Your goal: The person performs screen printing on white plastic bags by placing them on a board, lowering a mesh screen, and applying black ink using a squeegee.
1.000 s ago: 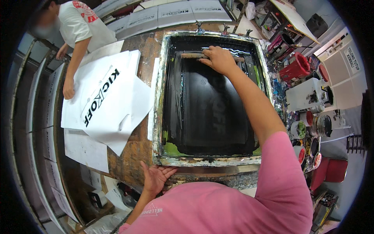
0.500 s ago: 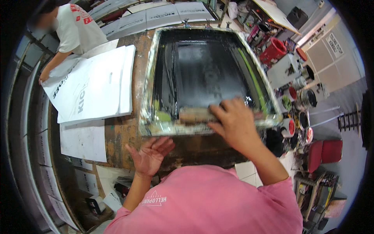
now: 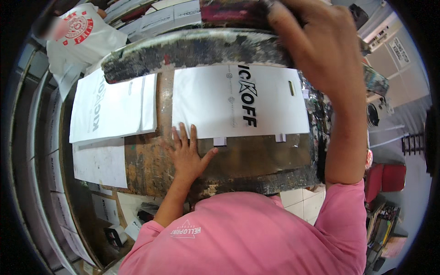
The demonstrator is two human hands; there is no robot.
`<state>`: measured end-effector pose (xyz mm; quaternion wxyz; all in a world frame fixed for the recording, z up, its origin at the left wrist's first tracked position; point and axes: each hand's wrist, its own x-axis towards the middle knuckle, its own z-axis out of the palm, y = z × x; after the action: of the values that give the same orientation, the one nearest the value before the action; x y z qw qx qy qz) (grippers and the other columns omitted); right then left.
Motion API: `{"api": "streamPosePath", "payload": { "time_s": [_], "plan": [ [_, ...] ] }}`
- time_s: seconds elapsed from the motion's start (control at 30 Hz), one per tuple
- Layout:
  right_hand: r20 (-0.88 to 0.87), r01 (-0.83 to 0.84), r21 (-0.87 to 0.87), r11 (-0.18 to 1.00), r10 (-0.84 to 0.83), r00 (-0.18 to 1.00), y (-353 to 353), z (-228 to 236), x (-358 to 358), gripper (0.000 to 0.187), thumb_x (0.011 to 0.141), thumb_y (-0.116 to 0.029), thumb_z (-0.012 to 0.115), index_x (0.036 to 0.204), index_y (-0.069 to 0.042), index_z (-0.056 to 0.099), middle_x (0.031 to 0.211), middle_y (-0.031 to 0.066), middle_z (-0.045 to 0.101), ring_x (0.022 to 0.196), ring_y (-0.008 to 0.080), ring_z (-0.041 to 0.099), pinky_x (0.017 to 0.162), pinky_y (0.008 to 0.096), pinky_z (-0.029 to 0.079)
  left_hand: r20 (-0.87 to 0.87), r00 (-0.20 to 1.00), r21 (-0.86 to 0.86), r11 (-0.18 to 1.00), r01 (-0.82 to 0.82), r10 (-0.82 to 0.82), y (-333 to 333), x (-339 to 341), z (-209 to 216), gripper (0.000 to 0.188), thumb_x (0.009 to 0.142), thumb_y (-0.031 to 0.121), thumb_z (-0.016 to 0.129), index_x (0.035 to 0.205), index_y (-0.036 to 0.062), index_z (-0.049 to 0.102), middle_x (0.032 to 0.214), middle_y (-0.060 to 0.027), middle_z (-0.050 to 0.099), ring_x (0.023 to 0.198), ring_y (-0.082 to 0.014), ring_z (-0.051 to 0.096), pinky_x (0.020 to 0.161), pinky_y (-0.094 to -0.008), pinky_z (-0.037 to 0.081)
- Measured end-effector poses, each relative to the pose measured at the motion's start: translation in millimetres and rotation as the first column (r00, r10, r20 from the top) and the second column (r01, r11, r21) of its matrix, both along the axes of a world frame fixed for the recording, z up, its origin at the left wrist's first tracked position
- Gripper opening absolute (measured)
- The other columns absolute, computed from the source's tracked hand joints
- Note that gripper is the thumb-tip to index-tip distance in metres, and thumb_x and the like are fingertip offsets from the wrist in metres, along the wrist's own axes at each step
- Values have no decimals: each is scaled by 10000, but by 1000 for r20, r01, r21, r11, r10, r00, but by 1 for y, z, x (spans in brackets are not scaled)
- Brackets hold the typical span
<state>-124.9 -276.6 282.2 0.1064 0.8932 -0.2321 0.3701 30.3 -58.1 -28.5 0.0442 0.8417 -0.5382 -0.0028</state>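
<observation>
Cluttered workshop, worn wooden table (image 3: 142,160) stained with paint, white floor tiles (image 3: 302,201) beyond its near edge on the right. Left hand (image 3: 186,158): palm down, fingers spread apart, fingertips over the near left corner of a white printed sheet (image 3: 201,101); can't tell if pressing. Right hand (image 3: 321,55): up at the far right, above table level, thumb out to the left, motion blur; other fingertips unclear, can't tell if clamped on anything. Closest to it is the right end of a paint-crusted frame (image 3: 192,50), which stands tilted up and crosses the far side of the table.

White sheet lies flat, mid-table, its far edge just on the near side of the frame. Bold black lettering runs across its middle, faint small print left of that, handle slot (image 3: 292,88) toward the right end. Two small white tabs (image 3: 220,141) along its near edge.

Left of the sheet, apart from it: stack of white printed sheets (image 3: 114,105), with a loose white paper (image 3: 98,165) showing from under its near side. Far left, co-worker in a white shirt (image 3: 75,41) with red print. Left side, metal rack (image 3: 32,156). Far side, more printed sheets (image 3: 156,23) laid in a row. Right, red chair (image 3: 392,177).
</observation>
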Motion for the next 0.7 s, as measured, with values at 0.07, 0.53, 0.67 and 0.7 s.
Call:
{"api": "streamPosePath", "payload": {
  "time_s": [0.07,0.53,0.67,0.7],
  "plan": [
    [74,-10,306,952,-14,997,-6,12,11,338,909,-259,500,718,-13,631,600,72,571,504,157,473,475,342,414,-52,999,11,1000,1,0,-5,-2,11,1041,878,802,419,1575,36,311,1648,-241,211,1561,-392,45,1133,-743,-76],
    [27,-33,339,940,25,999,-57,36,23,355,962,-325,513,904,-5,655,726,135,618,621,228,543,610,357,450,-520,854,-616,693,-374,-1,-60,26,88,433,909,36,694,1333,-24,627,1371,-202,625,1331,-272,544,1118,-375,402],
    [39,-48,296,954,39,999,-62,40,12,377,988,-350,519,978,-2,664,782,158,639,672,255,572,666,361,462,-579,814,-613,632,-474,49,-22,90,97,431,905,38,688,1326,-40,629,1350,-202,635,1261,-256,586,1080,-356,435],
    [38,-46,275,960,37,999,-61,40,9,383,994,-356,521,996,-2,667,796,163,645,684,262,579,680,362,465,-552,829,-605,640,-473,90,-11,114,97,435,901,41,686,1324,-47,628,1335,-203,643,1227,-243,605,1067,-347,443]
  ]
}}
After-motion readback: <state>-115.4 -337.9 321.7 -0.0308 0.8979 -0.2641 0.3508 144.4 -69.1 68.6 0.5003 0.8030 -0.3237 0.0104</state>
